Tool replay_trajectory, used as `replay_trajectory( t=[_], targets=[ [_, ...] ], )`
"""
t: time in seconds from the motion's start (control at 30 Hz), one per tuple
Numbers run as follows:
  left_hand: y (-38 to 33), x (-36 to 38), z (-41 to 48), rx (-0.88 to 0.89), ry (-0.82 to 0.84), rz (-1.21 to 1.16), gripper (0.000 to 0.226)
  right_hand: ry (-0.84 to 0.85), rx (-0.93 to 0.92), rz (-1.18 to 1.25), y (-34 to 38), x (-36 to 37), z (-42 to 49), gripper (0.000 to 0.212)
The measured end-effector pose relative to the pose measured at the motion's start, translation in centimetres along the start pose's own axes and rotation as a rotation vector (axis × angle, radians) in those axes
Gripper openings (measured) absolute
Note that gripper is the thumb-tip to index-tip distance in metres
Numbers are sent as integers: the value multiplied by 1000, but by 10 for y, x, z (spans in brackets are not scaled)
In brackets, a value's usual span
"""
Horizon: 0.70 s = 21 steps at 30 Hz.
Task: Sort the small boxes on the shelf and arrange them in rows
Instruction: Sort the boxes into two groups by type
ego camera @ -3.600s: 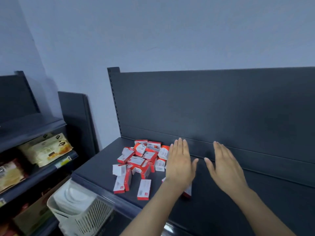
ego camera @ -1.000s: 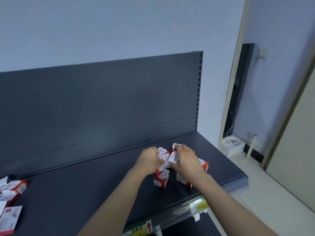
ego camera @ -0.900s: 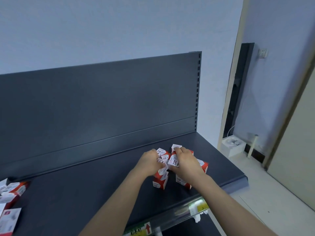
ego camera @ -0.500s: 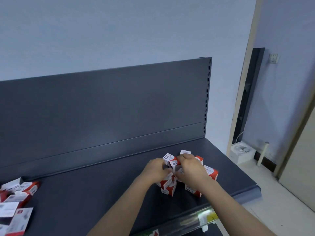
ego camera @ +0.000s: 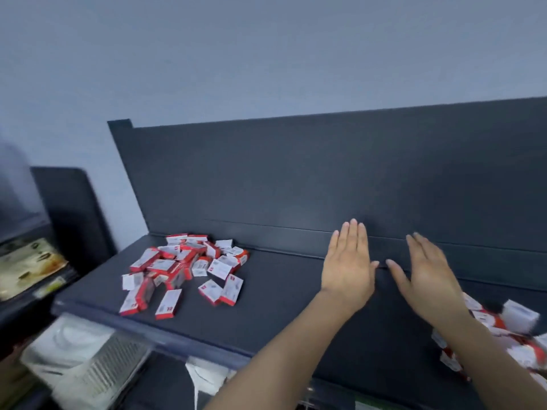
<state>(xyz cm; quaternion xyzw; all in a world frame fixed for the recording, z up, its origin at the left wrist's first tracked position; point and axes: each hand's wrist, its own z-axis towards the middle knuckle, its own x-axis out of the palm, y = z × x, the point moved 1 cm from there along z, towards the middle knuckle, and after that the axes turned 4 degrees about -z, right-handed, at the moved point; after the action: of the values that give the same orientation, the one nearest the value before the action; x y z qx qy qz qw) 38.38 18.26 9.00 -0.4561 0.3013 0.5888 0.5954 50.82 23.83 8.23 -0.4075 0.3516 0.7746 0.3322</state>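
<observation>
Spanning nearly the whole view, the shelf [ego camera: 281,294] is backed by an upright dark panel [ego camera: 296,173]. The boxes are found in two lots, well apart. A loose pile [ego camera: 183,261] is heaped at the left end near the panel. A smaller, blurred cluster [ego camera: 503,335] sits at the right edge and is partly cut off. No finished row can be made out in either lot, so the task is judged to be at an early stage.

Between the lots both hands are held flat, palms down, over the shelf surface. The left hand [ego camera: 347,270] and right hand [ego camera: 429,279] are seen side by side, fingers straight and nothing grasped. Whether the shelf is touched cannot be told. The step in hand is judged to be a reach toward the pile for another batch. For the next move a few boxes would need to be gathered, squared up and carried without spilling.

Below the left corner a white basket [ego camera: 80,359] is set, and snack packets [ego camera: 26,264] are stacked on a neighbouring unit further left. The only things judged to be in the way are stray boxes [ego camera: 168,303] lying flat close to the front lip. These could be knocked off by a careless sweep.
</observation>
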Motion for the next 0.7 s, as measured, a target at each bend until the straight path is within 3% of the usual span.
replay_trajectory(
  t=[0.33, 0.7],
  targets=[
    [132, -19, -23, -167, 45, 17, 68, 133, -193, 56, 125, 65, 18, 65],
    [354, -64, -48, -367, 134, 80, 68, 266, -263, 116, 319, 158, 53, 63]
  ],
)
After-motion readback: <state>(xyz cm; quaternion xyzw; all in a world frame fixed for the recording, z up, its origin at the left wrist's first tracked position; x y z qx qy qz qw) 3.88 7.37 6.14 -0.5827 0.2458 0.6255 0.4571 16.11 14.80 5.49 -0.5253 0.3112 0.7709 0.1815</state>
